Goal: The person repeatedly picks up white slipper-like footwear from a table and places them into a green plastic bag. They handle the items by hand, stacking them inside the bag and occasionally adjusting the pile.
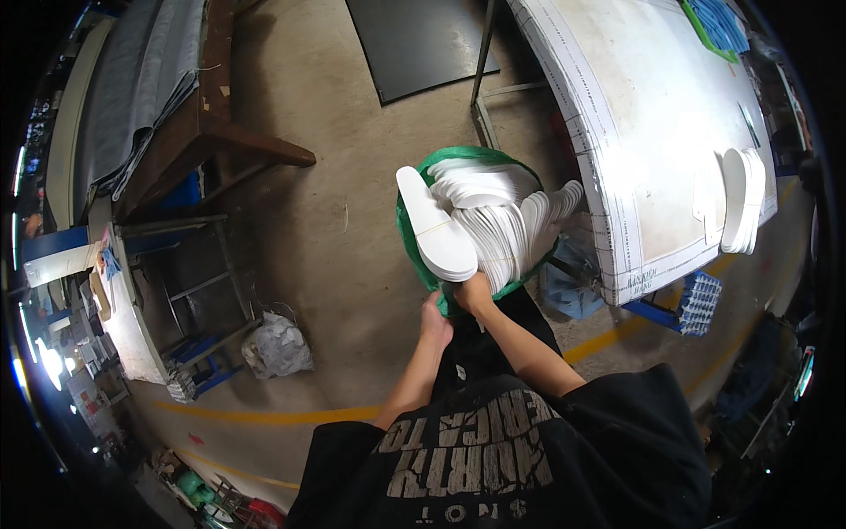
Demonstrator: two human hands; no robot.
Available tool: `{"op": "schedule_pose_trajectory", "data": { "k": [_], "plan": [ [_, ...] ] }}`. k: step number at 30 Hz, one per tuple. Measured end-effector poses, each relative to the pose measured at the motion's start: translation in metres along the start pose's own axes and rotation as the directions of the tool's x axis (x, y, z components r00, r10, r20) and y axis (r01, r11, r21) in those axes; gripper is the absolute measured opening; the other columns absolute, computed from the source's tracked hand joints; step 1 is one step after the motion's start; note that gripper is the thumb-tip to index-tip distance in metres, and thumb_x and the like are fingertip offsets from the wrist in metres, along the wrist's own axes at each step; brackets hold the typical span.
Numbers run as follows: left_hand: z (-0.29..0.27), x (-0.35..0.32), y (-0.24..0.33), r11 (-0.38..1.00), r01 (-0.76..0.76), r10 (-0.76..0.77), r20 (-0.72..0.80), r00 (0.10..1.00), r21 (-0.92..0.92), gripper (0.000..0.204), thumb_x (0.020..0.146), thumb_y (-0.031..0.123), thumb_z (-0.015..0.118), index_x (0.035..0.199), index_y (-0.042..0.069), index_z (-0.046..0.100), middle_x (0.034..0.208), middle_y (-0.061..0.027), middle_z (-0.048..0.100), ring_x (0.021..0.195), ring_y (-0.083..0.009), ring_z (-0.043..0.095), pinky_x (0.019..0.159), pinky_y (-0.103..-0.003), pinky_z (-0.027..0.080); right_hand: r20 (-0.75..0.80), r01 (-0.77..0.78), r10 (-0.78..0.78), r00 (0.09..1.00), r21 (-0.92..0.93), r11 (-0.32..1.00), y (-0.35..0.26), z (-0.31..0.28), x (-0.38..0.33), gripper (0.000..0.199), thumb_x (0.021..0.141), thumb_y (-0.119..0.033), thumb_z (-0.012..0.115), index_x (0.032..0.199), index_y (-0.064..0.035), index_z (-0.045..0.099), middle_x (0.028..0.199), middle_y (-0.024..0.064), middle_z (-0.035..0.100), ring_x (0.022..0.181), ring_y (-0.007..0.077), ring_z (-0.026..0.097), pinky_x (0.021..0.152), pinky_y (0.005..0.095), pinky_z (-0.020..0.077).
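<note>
A green sack (pixel 407 238) in front of me is packed with white shoe insoles (pixel 502 234) in bundled stacks. One stack of insoles (pixel 432 225) lies slanted on top at the left, its near end close to my hands. My left hand (pixel 436 321) is closed on the near edge of the sack. Just right of it, my right hand (pixel 476 294) is also closed at the near rim, touching the sack beside the end of the slanted stack. Its fingertips are partly hidden there.
To the right stands a white-covered table (pixel 652 176) with another insole stack (pixel 743 198) and a green basket (pixel 709 31). A clear plastic bag (pixel 278 344) lies on the floor at left, near a metal-framed stand (pixel 194 291). Ahead lies a dark mat (pixel 414 44).
</note>
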State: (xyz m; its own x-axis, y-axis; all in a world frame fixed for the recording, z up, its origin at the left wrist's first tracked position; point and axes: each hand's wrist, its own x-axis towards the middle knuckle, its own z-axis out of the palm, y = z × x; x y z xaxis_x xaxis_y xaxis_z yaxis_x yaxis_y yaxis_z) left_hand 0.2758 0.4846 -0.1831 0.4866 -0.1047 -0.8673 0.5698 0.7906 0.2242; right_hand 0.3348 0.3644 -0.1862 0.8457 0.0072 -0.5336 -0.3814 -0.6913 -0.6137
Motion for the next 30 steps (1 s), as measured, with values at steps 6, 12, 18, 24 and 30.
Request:
{"op": "schedule_pose_trajectory", "data": {
  "k": [6, 12, 18, 24, 30],
  "plan": [
    [0.015, -0.011, 0.002, 0.945, -0.129, 0.192, -0.191, 0.963, 0.299, 0.053, 0.104, 0.038, 0.067, 0.145, 0.007, 0.054, 0.135, -0.0111, 0.066, 0.123, -0.0266, 0.064, 0.107, -0.046, 0.049, -0.037, 0.079, -0.074, 0.997, 0.135, 0.988, 0.004, 0.023, -0.001, 0.037, 0.082, -0.022, 0.078, 0.113, -0.0034, 0.074, 0.106, 0.0285, 0.074, 0.102, 0.0482, 0.07, 0.088, 0.0533, 0.0565],
    [0.001, -0.042, 0.02, 0.997, -0.019, 0.031, -0.17, 0.985, 0.071, 0.04, 0.105, 0.029, 0.064, 0.139, 0.01, 0.059, 0.132, -0.0102, 0.07, 0.12, -0.0284, 0.066, 0.105, -0.047, 0.051, 0.337, 0.206, -0.142, 0.931, -0.16, 0.965, 0.012, -0.001, -0.011, 0.028, 0.09, -0.022, 0.064, 0.104, 0.0005, 0.075, 0.107, 0.0284, 0.073, 0.1, 0.0473, 0.07, 0.089, 0.0531, 0.056],
    [-0.001, -0.032, 0.009, 0.994, 0.05, -0.035, -0.145, 0.989, 0.101, 0.043, 0.109, 0.037, 0.051, 0.142, 0.01, 0.056, 0.138, -0.0107, 0.066, 0.13, -0.0307, 0.061, 0.103, -0.052, 0.051, 0.645, 0.498, -0.266, 0.717, -0.206, 0.842, -0.007, -0.13, -0.096, 0.033, 0.095, -0.03, 0.058, 0.1, -0.0068, 0.079, 0.103, 0.0192, 0.077, 0.097, 0.0417, 0.072, 0.089, 0.0487, 0.0552],
    [-0.033, -0.012, 0.027, 0.937, 0.225, -0.123, -0.354, 0.927, 0.265, 0.034, 0.1, 0.046, 0.058, 0.125, 0.025, 0.063, 0.123, 0.0015, 0.07, 0.107, -0.0238, 0.065, 0.065, -0.038, 0.043, 0.066, 0.325, -0.347, 0.935, 0.23, 0.917, 0.024, -0.378, -0.163, 0.037, 0.105, -0.032, 0.06, 0.131, -0.0067, 0.069, 0.116, 0.0195, 0.075, 0.105, 0.0342, 0.072, 0.096, 0.04, 0.0556],
    [-0.039, 0.008, -0.001, 0.789, 0.058, 0.425, -0.61, 0.669, 0.612, 0.047, 0.101, 0.042, 0.064, 0.133, 0.009, 0.066, 0.12, -0.01, 0.072, 0.101, -0.0289, 0.067, 0.077, -0.05, 0.054, -0.783, 0.056, -0.137, 0.607, -0.13, 0.99, 0.142, -0.571, -0.146, 0.068, 0.09, -0.029, 0.079, 0.144, 0.0035, 0.053, 0.139, 0.0286, 0.061, 0.132, 0.0431, 0.058, 0.112, 0.0462, 0.046]
  ]
}}
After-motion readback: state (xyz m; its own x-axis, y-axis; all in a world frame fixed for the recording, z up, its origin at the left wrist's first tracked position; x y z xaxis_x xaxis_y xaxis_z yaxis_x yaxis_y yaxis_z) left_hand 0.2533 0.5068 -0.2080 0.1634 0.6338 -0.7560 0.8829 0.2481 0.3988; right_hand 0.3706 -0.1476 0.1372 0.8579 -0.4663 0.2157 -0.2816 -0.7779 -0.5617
